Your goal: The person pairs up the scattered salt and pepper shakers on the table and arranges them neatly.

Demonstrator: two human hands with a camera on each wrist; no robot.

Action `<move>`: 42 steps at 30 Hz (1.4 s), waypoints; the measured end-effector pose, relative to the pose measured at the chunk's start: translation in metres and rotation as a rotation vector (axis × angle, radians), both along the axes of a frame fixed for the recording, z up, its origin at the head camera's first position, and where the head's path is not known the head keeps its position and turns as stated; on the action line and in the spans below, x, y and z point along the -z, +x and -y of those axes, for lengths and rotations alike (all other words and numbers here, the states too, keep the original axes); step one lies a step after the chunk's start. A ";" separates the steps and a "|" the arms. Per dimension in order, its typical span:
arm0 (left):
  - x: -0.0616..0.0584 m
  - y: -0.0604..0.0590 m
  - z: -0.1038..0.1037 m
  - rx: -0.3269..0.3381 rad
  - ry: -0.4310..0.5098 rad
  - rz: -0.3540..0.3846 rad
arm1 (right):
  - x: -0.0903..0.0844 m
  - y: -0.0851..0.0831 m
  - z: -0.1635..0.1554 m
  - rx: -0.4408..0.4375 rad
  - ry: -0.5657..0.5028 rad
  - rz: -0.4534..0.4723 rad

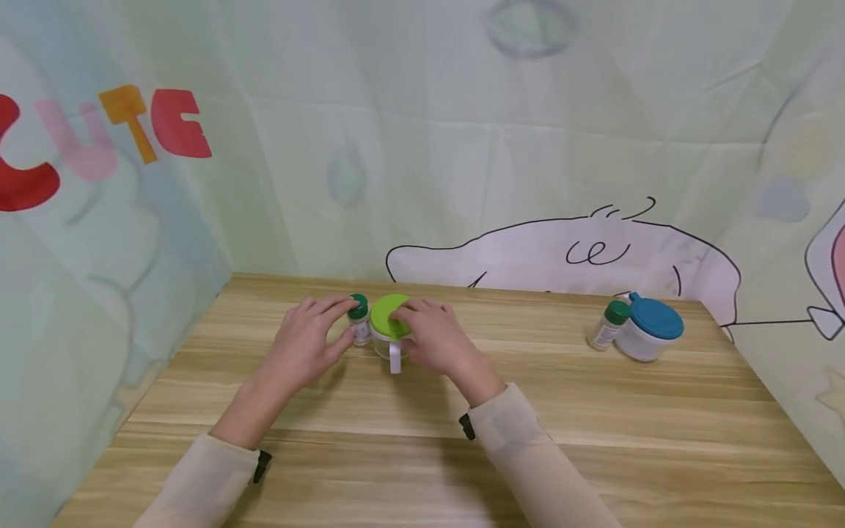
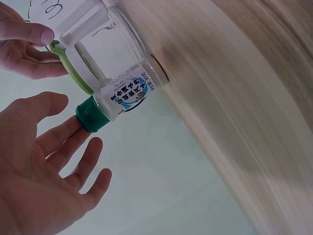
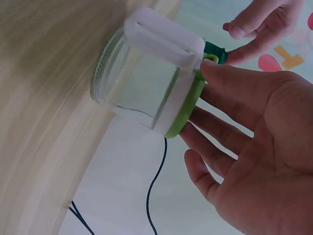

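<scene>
A small seasoning bottle with a green cap and a printed label stands upright on the table. Fingertips of my left hand touch its cap, while the thumb is apart from it. Just right of the bottle is a clear glass seasoning jar with a white handle and a lime-green lid. My right hand rests its fingers on the lid, its thumb at the lid's small tab above the handle. Both lids are on, and the right hand partly hides the jar in the head view.
Toward the table's right end stand a second green-capped bottle and a jar with a blue lid, close together. The wooden table ends at a printed curtain behind and at both sides.
</scene>
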State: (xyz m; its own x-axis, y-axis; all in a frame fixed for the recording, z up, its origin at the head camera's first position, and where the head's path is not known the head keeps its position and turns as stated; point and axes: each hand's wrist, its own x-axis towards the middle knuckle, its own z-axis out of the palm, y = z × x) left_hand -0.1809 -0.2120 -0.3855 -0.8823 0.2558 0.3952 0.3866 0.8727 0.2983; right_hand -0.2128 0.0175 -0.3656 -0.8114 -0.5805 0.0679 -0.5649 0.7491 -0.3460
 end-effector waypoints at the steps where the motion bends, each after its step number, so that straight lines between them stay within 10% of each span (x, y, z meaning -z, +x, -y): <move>1: 0.000 0.000 0.000 0.000 -0.001 0.001 | 0.001 0.000 0.000 0.006 -0.003 -0.009; 42: -0.002 0.002 -0.007 -0.009 0.069 0.023 | 0.009 -0.008 0.000 0.034 -0.086 0.023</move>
State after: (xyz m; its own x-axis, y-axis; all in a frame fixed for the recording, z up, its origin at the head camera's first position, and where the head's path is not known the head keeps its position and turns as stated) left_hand -0.1787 -0.2051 -0.3834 -0.8934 0.2205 0.3914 0.3711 0.8532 0.3664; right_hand -0.2205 0.0178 -0.3745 -0.8324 -0.5454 0.0977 -0.5310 0.7347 -0.4223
